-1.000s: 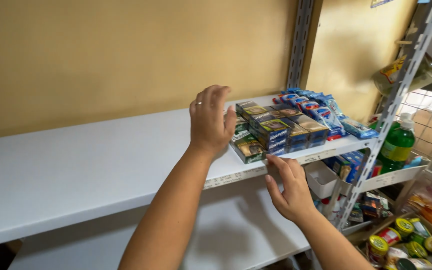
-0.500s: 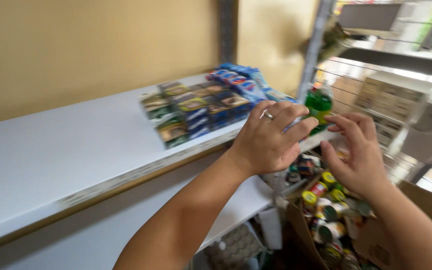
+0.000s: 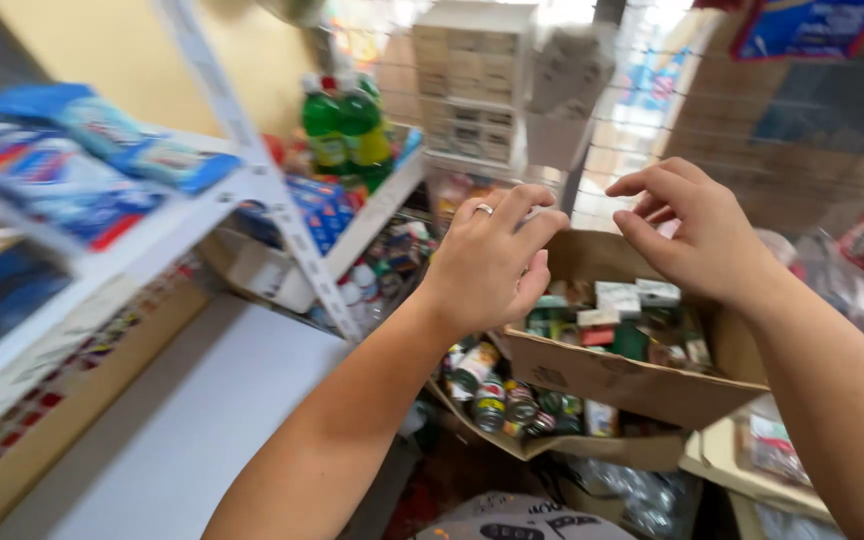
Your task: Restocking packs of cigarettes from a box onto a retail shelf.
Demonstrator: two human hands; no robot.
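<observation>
- both hands had swung away from the shelf of small stacked packs, seen a second earlier, to hover over a cardboard box (image 3: 612,375).
- left hand (image 3: 487,265) had its fingers loosely curled and apart, a ring on one, gripping nothing.
- right hand (image 3: 697,235) was spread open and empty, above the box's small packs (image 3: 620,300).
- those packs still lay inside the box, none lifted; blue packets (image 3: 62,165) sat on the white shelf (image 3: 177,225), green bottles (image 3: 347,125) beyond.
</observation>
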